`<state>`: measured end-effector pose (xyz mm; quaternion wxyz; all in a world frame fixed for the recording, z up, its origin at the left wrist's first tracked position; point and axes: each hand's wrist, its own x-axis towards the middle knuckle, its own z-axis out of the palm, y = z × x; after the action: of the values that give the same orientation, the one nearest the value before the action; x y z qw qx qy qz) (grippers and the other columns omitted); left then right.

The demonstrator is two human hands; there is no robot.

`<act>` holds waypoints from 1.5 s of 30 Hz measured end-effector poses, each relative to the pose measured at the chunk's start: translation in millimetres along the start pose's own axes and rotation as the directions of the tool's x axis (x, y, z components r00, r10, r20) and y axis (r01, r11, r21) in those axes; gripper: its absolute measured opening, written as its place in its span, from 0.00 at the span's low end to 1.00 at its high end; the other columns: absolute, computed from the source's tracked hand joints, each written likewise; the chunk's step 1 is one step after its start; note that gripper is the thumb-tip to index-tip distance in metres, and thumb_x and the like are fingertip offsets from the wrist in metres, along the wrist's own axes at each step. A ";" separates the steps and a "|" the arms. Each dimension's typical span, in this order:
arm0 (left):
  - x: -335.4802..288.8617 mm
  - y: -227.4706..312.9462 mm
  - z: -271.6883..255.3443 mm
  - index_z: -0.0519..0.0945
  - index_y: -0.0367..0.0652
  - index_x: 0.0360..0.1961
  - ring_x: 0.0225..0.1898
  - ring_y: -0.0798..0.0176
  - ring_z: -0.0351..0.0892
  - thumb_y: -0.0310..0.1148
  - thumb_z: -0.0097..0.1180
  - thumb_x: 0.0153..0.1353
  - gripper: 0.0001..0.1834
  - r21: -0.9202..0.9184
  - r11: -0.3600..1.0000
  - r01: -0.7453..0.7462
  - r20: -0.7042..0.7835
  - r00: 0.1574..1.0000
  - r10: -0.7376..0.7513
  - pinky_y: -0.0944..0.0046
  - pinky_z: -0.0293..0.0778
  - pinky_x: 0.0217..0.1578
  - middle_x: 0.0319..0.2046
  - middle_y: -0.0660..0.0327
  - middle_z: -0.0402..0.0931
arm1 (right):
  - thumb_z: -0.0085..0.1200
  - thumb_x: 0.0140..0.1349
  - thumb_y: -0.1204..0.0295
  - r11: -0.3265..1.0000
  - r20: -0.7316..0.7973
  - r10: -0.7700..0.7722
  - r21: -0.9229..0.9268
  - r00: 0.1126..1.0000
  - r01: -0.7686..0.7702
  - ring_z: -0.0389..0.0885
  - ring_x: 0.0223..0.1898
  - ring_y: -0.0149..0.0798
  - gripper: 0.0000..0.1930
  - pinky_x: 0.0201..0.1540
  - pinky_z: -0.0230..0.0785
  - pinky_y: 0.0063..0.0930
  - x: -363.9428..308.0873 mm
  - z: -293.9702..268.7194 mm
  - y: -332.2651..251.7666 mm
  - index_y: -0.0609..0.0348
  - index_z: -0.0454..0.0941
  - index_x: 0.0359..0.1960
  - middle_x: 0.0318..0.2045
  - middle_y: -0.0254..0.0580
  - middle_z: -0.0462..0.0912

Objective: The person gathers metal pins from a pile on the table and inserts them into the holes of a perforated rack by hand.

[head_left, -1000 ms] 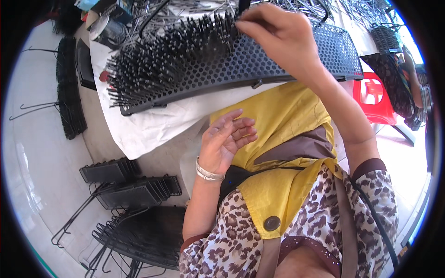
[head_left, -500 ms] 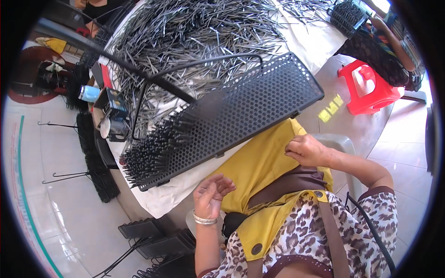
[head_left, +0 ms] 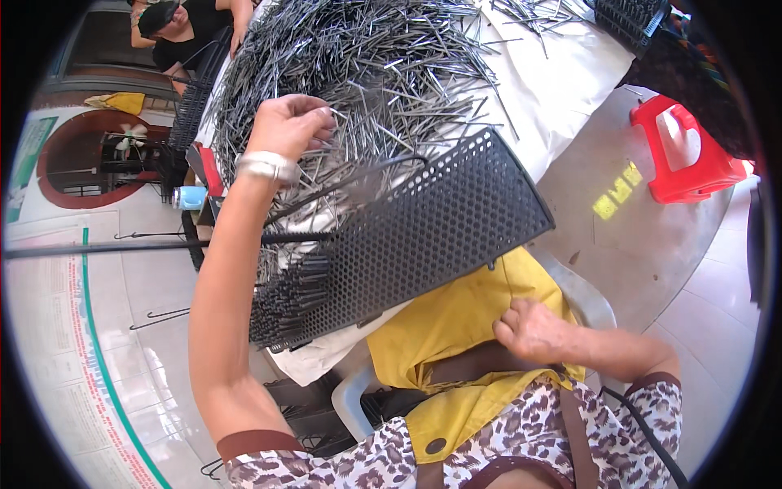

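Note:
A large pile of thin dark strips lies on the white cloth. My left hand reaches over the near part of this pile with its fingers curled in; what they hold, if anything, I cannot make out. In front of me a black perforated rack lies tilted across the cloth's near edge. Many short black pieces stand packed in the holes at its left end. Close to the yellow apron on my lap, my right hand is closed in a fist, its contents hidden.
A long black rod crosses from the left rim toward the rack. A light blue cup stands at left. At right is a red plastic stool. Another person is at the far left of the pile.
My left hand has moved up and away from beside the rack to over the pile. My right hand stays near the apron, a little lower in view. The view has shifted.

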<state>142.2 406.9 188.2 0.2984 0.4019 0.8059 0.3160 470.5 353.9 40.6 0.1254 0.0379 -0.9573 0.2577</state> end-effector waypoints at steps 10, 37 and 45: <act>125.8 -93.5 -0.6 0.69 0.40 0.38 0.44 0.53 0.66 0.24 0.47 0.42 0.17 0.912 0.115 -0.394 0.334 0.876 0.349 0.57 0.68 0.41 0.40 0.56 0.69 | 0.45 0.35 0.71 0.977 0.005 0.105 0.185 0.994 -0.105 0.66 0.19 0.39 0.13 0.18 0.58 0.29 -8.4 -29.5 -3.2 0.68 0.69 0.23 0.14 0.41 0.67; 198.9 -92.4 63.5 0.65 0.45 0.30 0.30 0.56 0.71 0.23 0.54 0.30 0.20 0.874 0.153 -0.461 0.272 0.726 0.632 0.58 0.67 0.29 0.23 0.59 0.69 | 0.50 0.38 0.74 0.830 0.007 0.474 0.330 0.881 -0.449 0.70 0.20 0.40 0.10 0.21 0.65 0.29 -6.4 -25.9 4.4 0.63 0.70 0.25 0.18 0.42 0.71; 138.4 -66.1 62.9 0.68 0.41 0.28 0.27 0.51 0.74 0.25 0.51 0.32 0.15 0.870 0.197 -0.451 0.357 0.854 0.379 0.56 0.69 0.28 0.21 0.52 0.73 | 0.48 0.36 0.74 0.867 0.054 0.401 0.301 0.915 -0.398 0.66 0.20 0.40 0.10 0.19 0.61 0.30 -10.8 -25.5 -0.1 0.63 0.68 0.24 0.16 0.41 0.68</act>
<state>89.0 508.1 68.1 -0.0595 0.7083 0.6870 -0.1509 486.5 366.8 59.2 0.0672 -0.1431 -0.8921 0.4232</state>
